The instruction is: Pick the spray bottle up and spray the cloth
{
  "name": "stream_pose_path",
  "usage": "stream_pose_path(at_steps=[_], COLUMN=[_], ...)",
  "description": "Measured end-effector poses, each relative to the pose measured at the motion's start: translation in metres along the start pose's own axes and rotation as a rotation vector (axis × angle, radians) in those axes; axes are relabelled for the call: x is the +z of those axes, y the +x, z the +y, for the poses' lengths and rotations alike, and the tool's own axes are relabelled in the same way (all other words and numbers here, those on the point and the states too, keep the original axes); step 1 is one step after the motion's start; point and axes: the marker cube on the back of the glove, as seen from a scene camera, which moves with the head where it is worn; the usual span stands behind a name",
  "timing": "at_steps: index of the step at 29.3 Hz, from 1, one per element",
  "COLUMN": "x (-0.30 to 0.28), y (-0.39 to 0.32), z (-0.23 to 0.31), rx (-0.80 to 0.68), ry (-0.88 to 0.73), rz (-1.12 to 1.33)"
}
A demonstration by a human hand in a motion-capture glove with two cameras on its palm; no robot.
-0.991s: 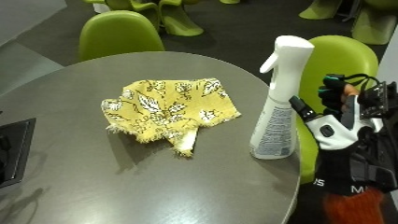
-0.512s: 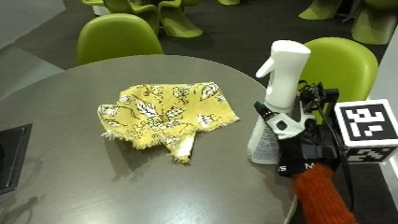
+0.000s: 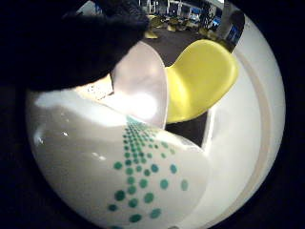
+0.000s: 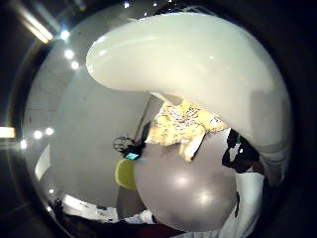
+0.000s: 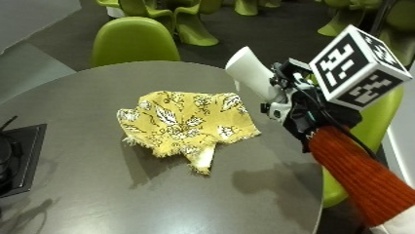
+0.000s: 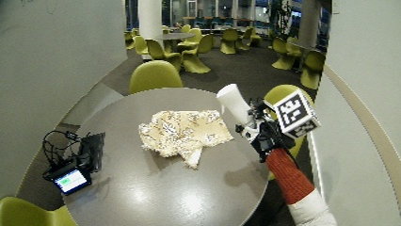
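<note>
A yellow patterned cloth (image 5: 185, 122) lies rumpled near the middle of the round grey table (image 5: 97, 195). My gloved right hand (image 5: 305, 114) grips the white spray bottle (image 5: 250, 73) off the table's right side. The bottle is in the air and tilted, with its head leaning towards the cloth. In the wide outside view the bottle (image 6: 233, 103) stands just right of the cloth (image 6: 181, 132). The bottle's body with green dots (image 3: 138, 181) fills the little finger side palm view. The thumb side palm view has the bottle's white head (image 4: 198, 64) above the cloth (image 4: 181, 124).
A black device (image 5: 16, 156) sits at the table's left edge, and a small lit screen with cables (image 6: 69, 176) lies there too. A green chair (image 5: 133, 41) stands behind the table and another (image 5: 369, 131) under my arm at the right.
The hand has closed round the bottle and lifted it off the table, tilting its head towards the cloth. The outside camera has shifted too.
</note>
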Motion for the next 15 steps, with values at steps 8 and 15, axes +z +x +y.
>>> stream_pose_path(at_steps=[8, 15], x=[-0.001, -0.007], y=[-0.008, -0.010], z=[-0.036, -0.049], rx=[-0.006, -0.054], ry=[-0.048, -0.056], rz=[0.341, 0.635])
